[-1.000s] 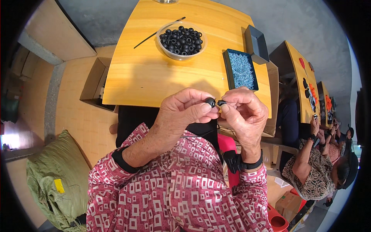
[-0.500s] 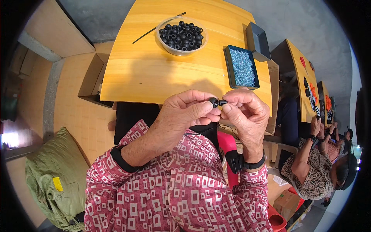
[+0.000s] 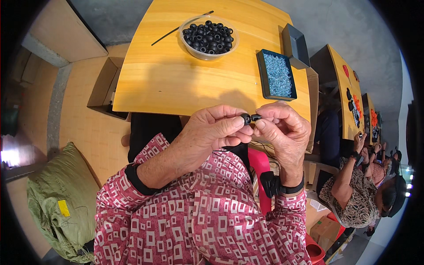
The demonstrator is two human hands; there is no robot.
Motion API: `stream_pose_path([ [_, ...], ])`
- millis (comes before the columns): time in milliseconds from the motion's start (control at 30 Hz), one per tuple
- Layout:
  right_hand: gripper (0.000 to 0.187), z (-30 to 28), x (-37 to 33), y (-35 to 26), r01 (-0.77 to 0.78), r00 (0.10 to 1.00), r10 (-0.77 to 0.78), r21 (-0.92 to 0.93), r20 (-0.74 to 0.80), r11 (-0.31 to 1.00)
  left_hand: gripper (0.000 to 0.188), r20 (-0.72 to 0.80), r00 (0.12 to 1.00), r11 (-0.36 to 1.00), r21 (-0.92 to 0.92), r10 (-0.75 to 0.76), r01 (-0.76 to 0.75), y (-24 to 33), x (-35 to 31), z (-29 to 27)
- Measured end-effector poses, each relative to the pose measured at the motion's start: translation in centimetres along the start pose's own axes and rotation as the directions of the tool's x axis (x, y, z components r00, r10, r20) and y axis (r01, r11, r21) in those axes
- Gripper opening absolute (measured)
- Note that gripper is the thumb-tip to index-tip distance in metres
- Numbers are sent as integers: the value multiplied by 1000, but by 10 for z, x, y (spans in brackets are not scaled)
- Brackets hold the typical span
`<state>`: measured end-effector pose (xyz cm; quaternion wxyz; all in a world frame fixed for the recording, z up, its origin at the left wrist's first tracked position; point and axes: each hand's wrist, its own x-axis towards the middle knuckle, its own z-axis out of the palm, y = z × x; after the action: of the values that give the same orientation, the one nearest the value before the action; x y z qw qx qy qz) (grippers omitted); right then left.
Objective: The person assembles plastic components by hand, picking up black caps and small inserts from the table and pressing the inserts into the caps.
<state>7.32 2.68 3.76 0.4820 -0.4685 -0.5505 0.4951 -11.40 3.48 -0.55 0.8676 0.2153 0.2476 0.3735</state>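
Just past the table's near edge, my left hand pinches a round black bead between thumb and fingertips, its hole turned toward the right. My right hand is closed on a small, short black piece that faces the bead's hole. The two parts are very close; whether they touch I cannot tell. The far end of the black piece is hidden by my right fingers. Farther off on the table, a clear plastic bowl holds many similar black beads.
A dark tray of small glassy bluish pieces stands at the table's right, beside another dark tray. A thin black rod lies by the bowl. Cardboard box and green sack are at left. Another person works at right.
My hands stay nearly in place. The bead and the black piece have tilted slightly between my fingers. The whole view has shifted a little.
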Motion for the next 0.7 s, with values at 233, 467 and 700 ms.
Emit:
stream_pose_path([
  [233,16,-3,1,-6,17,1000,-15,-55,25,998,23,-10,1000,1000,-20,-2,2,-3,1,-2],
  [467,11,-5,8,-1,151,985,-124,-243,124,958,21,-46,999,1000,7,16,-15,-4,3,-5],
  [700,10,-4,11,-2,171,982,-136,-308,130,936,21,-68,998,999,36,18,-15,-4,6,-6],
])
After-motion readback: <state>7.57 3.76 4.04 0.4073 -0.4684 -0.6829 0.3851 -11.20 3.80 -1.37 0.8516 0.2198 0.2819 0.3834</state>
